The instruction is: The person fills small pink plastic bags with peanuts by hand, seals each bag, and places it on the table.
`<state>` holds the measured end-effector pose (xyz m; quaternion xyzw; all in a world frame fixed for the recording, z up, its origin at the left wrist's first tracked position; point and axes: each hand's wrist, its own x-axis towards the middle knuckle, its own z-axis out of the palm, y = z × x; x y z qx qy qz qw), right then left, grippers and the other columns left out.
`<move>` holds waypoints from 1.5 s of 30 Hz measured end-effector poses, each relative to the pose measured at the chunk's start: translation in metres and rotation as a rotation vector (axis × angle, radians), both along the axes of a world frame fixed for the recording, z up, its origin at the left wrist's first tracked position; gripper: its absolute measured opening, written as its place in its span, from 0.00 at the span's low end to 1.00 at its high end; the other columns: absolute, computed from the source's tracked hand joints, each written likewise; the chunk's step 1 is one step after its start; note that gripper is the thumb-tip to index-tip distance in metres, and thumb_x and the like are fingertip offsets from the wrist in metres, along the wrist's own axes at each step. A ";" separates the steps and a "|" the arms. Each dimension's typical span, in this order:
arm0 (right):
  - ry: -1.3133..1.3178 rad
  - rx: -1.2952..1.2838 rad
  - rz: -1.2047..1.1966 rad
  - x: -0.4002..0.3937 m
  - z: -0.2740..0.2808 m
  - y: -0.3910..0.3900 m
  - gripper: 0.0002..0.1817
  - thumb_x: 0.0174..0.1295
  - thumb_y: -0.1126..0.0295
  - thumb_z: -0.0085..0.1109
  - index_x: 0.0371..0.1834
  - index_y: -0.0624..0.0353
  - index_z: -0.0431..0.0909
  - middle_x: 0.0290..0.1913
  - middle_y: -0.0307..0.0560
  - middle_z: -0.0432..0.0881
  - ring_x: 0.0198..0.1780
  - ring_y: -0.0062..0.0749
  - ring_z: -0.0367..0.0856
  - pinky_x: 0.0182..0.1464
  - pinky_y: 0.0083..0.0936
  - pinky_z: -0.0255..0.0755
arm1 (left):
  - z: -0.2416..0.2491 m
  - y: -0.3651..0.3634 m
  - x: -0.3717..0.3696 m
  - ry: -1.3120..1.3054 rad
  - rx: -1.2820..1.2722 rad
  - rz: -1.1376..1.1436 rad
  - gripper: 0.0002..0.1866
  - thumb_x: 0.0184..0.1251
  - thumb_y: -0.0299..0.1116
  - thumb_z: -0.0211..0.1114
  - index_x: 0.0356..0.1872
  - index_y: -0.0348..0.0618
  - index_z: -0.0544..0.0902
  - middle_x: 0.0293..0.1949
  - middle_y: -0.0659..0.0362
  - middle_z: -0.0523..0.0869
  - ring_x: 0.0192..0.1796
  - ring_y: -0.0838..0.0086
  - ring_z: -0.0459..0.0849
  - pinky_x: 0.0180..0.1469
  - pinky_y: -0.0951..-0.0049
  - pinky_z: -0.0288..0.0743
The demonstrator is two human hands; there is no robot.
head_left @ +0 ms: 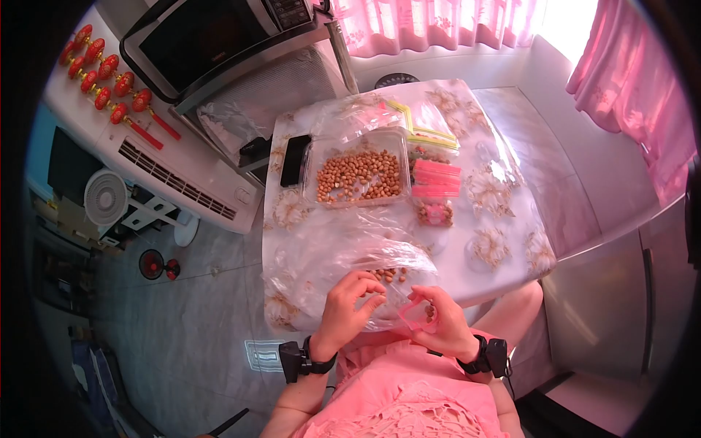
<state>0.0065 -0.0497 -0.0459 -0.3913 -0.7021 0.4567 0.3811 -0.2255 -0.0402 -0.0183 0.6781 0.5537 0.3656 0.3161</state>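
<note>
My right hand [442,325] is closed on a small pink-edged bag [418,314] with a few nuts inside, near the table's front edge. To its left, my left hand [349,310] has its fingers bent with the fingertips close together, beside a large clear plastic bag [343,252]; whether anything is between them is too small to tell. Some loose nuts [392,275] show in the opening of the large bag, just beyond my hands. Farther back, a clear rectangular container [310,191] holds many brown nuts [358,175].
A black phone [295,160] lies left of the container. Right of it are a stack of pink-edged bags [436,179], a filled small bag [435,213] and yellow-edged zip bags [432,139]. The flowered tablecloth [489,248] covers the table. A microwave [208,40] stands at the back left.
</note>
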 end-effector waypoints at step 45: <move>0.003 0.049 0.027 -0.004 -0.006 0.004 0.41 0.46 0.76 0.71 0.70 0.59 0.71 0.55 0.53 0.81 0.53 0.48 0.82 0.54 0.35 0.77 | -0.047 0.007 -0.022 0.337 -0.009 0.198 0.09 0.66 0.29 0.70 0.44 0.39 0.88 0.39 0.49 0.90 0.42 0.55 0.89 0.48 0.57 0.80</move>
